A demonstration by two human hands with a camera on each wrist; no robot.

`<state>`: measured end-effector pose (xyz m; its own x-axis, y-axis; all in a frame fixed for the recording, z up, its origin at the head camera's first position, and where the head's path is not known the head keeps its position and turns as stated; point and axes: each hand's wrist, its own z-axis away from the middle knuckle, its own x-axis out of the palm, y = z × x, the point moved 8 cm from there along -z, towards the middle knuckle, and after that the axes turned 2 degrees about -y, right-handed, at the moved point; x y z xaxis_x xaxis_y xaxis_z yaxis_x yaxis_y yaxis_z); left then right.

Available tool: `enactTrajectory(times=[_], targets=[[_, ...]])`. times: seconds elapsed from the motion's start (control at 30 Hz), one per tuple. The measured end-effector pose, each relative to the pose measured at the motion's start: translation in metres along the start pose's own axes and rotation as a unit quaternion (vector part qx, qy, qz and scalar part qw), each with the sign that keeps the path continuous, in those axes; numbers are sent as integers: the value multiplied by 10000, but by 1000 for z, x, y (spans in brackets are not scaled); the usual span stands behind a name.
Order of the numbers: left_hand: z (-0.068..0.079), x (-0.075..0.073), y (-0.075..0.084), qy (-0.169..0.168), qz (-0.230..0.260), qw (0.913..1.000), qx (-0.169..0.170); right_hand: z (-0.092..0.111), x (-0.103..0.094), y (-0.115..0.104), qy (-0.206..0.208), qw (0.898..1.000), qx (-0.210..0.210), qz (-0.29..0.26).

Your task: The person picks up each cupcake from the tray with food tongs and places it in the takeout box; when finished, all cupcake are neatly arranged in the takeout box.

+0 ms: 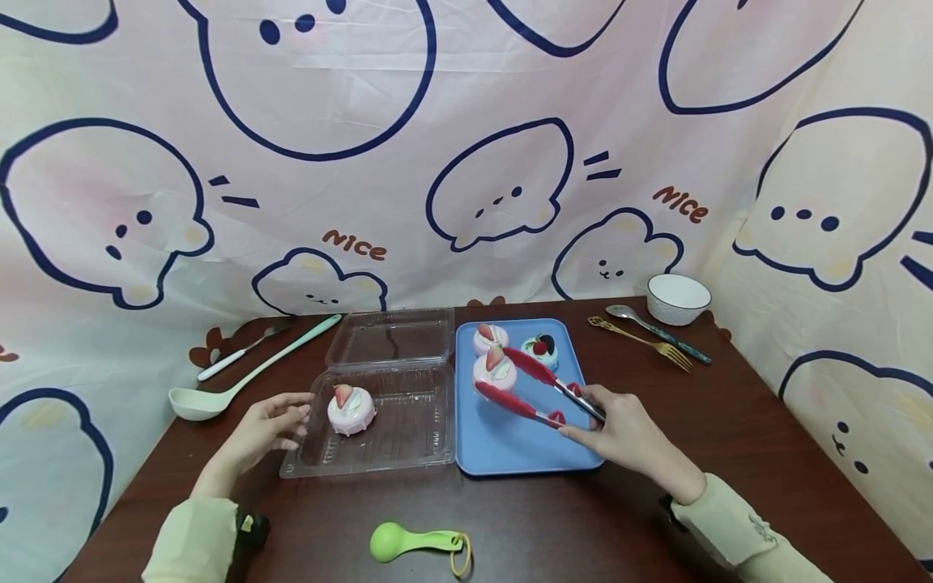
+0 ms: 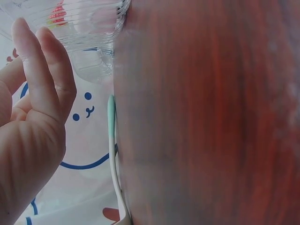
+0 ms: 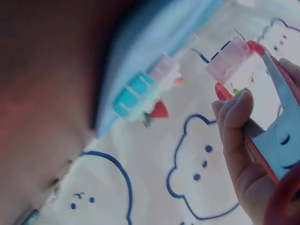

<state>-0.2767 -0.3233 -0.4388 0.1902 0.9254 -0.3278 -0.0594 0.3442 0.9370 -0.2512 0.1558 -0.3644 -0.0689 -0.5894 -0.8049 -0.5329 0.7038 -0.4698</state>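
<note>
Red tongs (image 1: 532,368) around pink cake (image 1: 492,376)

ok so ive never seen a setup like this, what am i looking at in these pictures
There is no machine here: a person works bare-handed. The wide picture comes from a camera worn on the head; the two tilted ones come from cameras on the left and right wrists.

The right hand grips red-tipped tongs, which hold a pink cake above the blue tray. Two more cakes sit on that tray. The left hand is empty beside the open clear container, where another pink cake sits; I can't tell whether the hand touches it.

Around them on the dark table are a ladle, fork, spoon, bowl and green scoop.
</note>
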Motion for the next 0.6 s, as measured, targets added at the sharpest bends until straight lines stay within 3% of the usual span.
enactTrajectory(times=[0.17,0.27,0.47,0.6], targets=[[0,-1,1,3,-18,10000,34,-14,-10,-14,173,9998,-65,-17],[1,-2,1,9,-9,10000,42,-23,-8,-30,182,9991,-353,-129],[1,0,1,-23,80,10000,41,-32,16,-61,-4,9929,-1086,-488],[2,0,1,-21,35,10000,-18,-33,36,-76,-220,9886,-1321,-682]])
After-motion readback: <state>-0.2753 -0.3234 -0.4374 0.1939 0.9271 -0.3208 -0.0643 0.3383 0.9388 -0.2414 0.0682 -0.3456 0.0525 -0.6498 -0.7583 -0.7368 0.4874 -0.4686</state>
